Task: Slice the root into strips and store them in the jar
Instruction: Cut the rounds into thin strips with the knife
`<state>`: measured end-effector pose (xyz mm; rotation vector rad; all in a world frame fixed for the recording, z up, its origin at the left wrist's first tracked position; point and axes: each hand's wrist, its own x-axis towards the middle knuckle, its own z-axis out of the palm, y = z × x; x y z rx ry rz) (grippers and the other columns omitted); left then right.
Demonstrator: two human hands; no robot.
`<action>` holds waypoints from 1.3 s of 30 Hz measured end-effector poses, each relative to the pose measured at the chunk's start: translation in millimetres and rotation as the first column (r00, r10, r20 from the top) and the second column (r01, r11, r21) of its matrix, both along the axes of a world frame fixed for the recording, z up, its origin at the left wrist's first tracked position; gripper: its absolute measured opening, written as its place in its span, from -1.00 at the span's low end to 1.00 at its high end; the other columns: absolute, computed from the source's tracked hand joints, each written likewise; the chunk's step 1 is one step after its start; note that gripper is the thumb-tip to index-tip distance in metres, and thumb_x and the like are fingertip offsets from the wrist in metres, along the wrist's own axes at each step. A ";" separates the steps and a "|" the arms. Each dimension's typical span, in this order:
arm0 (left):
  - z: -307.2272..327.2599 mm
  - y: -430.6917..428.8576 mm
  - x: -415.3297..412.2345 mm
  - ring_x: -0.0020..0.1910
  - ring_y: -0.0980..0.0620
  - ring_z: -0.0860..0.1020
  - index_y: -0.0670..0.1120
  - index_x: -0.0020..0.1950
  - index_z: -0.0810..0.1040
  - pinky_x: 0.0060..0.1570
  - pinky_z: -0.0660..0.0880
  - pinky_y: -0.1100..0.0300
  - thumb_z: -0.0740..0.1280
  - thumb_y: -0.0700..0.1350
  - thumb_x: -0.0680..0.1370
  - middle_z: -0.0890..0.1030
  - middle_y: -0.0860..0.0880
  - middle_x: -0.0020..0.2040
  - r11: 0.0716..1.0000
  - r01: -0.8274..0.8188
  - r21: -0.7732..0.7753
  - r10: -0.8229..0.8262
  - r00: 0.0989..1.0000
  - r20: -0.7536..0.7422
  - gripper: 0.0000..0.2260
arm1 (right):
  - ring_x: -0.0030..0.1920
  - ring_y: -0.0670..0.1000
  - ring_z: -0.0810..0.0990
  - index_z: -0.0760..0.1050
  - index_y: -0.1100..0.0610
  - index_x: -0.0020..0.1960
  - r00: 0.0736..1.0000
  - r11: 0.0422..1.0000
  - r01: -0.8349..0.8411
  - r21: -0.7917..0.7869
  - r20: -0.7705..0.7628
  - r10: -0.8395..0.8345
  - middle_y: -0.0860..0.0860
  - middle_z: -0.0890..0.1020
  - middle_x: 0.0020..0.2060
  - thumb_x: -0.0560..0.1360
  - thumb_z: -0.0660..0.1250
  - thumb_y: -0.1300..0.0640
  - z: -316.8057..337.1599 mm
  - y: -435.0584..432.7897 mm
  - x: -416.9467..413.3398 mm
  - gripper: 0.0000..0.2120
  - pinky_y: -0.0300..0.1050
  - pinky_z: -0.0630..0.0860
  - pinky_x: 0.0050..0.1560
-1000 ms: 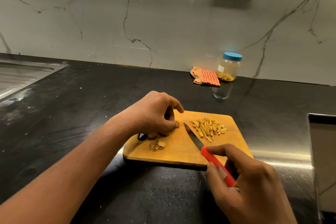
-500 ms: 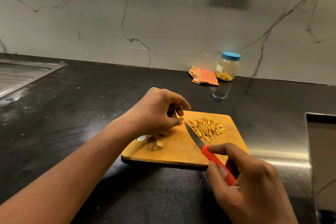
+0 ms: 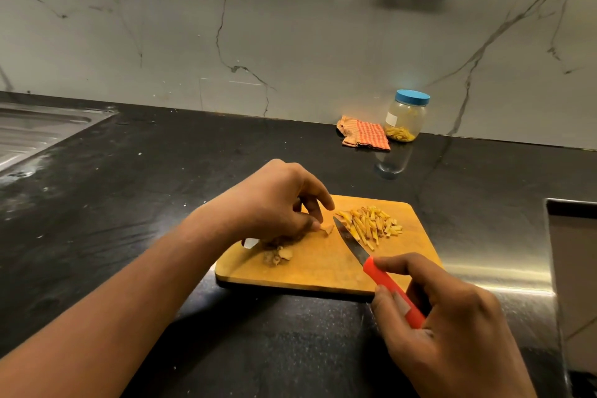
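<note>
The black countertop (image 3: 161,187) fills the lower view, with a steel sink (image 3: 38,132) at nine o'clock. A wooden cutting board (image 3: 323,271) lies at centre. The right hand (image 3: 452,333), at five o'clock from the board, wraps its fingers round the red handle of a knife (image 3: 368,263), whose blade points toward eleven o'clock. The left hand (image 3: 274,203), fingers curled, pinches a small root piece (image 3: 327,229) on the board just beside the blade tip. Cut strips (image 3: 371,224) are heaped at the board's two o'clock. The lidded jar (image 3: 405,116) stands at one o'clock against the wall, a checked cloth (image 3: 365,136) touching it.
</note>
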<state>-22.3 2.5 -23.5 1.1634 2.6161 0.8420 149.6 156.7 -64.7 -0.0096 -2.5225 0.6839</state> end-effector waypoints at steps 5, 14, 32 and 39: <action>-3.4 4.1 3.0 -0.15 0.36 0.55 0.11 0.26 0.57 -0.20 0.38 0.54 0.47 -0.11 0.50 0.67 0.20 -0.14 1.000 0.010 -0.025 -0.011 1.000 -0.010 -0.65 | -0.60 -0.28 0.29 0.61 -0.10 -0.03 0.999 1.000 -0.012 -0.001 0.032 0.012 -0.34 0.23 -0.52 0.28 0.36 -0.05 -0.1 -3.6 0.2 -0.74 -0.54 0.16 -0.58; -3.0 1.4 -1.4 -0.14 0.25 0.58 0.08 0.29 0.55 -0.25 0.44 0.51 0.49 -0.08 0.47 0.67 0.16 -0.14 1.000 -0.017 0.026 0.016 0.999 0.028 -0.60 | -0.55 -0.24 0.40 0.61 -0.10 -0.02 1.000 1.000 0.011 0.005 -0.001 -0.011 -0.31 0.25 -0.54 0.30 0.34 -0.04 1.0 -4.3 -2.3 -0.74 -0.54 0.20 -0.57; -12.8 12.6 4.2 -0.15 0.09 0.59 0.06 0.37 0.39 -0.16 0.56 0.38 0.40 -0.18 0.54 0.61 0.08 -0.10 1.000 0.023 0.012 -0.023 0.998 -0.064 -0.56 | -0.56 -0.28 0.30 0.60 -0.09 0.00 0.999 0.999 -0.030 0.009 0.010 0.030 -0.37 0.23 -0.47 0.30 0.36 -0.03 -5.0 -5.9 0.2 -0.73 -0.51 0.18 -0.50; -6.3 2.8 -1.4 -0.18 0.09 0.59 0.06 0.26 0.38 -0.17 0.59 0.32 0.41 -0.17 0.54 0.59 0.05 -0.12 0.999 -0.028 -0.033 0.027 0.999 -0.017 -0.63 | -0.56 -0.19 0.38 0.60 -0.12 0.00 1.000 1.000 -0.002 0.022 0.016 0.002 -0.37 0.29 -0.46 0.31 0.34 -0.07 -9.3 -6.6 -1.0 -0.73 -0.47 0.28 -0.49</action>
